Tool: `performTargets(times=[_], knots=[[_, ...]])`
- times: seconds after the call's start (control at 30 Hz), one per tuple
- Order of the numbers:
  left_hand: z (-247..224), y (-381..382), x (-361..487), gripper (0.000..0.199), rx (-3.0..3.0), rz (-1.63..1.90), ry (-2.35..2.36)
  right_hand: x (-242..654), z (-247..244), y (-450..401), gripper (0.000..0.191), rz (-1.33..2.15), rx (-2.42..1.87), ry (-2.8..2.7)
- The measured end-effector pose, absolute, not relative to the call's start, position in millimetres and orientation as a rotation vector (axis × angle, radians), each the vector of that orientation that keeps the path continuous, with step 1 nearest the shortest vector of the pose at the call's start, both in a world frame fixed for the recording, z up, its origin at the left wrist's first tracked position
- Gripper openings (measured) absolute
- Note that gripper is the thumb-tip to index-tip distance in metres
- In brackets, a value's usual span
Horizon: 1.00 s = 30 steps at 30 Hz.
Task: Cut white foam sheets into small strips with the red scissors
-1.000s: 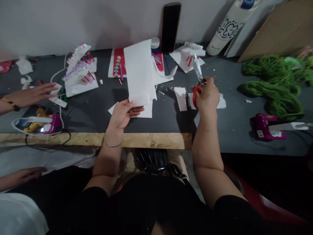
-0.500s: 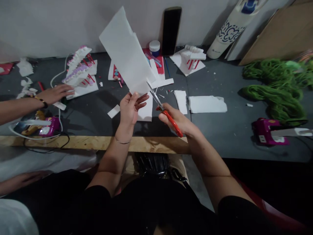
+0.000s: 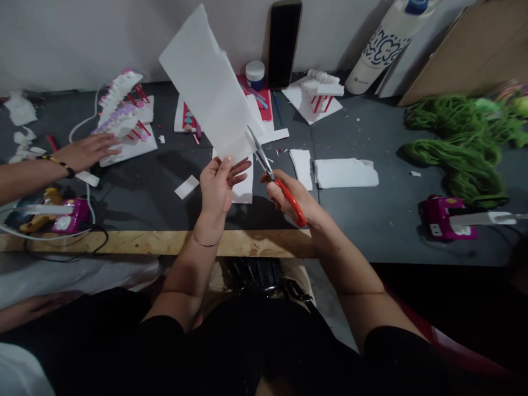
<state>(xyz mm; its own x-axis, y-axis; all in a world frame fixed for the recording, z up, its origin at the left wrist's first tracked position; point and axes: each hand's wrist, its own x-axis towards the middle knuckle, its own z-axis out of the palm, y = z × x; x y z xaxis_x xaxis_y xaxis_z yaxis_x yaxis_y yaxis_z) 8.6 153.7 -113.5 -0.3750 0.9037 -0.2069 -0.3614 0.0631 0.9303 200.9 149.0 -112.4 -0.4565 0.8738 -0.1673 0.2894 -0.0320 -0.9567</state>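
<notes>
A large white sheet [image 3: 210, 88] stands up at a slant, its lower corner pinched between the thumb and fingers of my left hand [image 3: 220, 184]. Scissors with red handles [image 3: 289, 201] are in my right hand [image 3: 292, 192], fingers wrapped round the grips. The metal blades reach up to the sheet's lower right edge; whether they have cut into it I cannot tell. Beneath my left hand lies another white piece [image 3: 243, 187]. Cut white pieces [image 3: 303, 168] lie just beyond my right hand, with a longer white strip [image 3: 346, 173] to their right.
At the left another person's hand [image 3: 88, 151] touches a white model with red sticks [image 3: 132, 124]. A smaller white model [image 3: 324, 91], a phone [image 3: 284, 44], a jar [image 3: 254, 74] and a bottle [image 3: 377, 52] stand at the back. Green yarn [image 3: 462, 148] and a purple glue gun stand [image 3: 447, 217] lie right.
The view has shifted slightly, so the table's things sit a little further left. Both my hands keep their hold, and the scissor blades stay by the sheet's lower edge.
</notes>
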Motion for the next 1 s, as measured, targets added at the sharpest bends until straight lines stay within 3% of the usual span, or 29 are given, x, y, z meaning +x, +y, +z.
performTargets(times=[1.0], knots=[[-114.2,148.2,9.5,0.034,0.607,1.492,1.302,196.3,-116.7,145.7,0.066,1.300,-1.303,-1.813]])
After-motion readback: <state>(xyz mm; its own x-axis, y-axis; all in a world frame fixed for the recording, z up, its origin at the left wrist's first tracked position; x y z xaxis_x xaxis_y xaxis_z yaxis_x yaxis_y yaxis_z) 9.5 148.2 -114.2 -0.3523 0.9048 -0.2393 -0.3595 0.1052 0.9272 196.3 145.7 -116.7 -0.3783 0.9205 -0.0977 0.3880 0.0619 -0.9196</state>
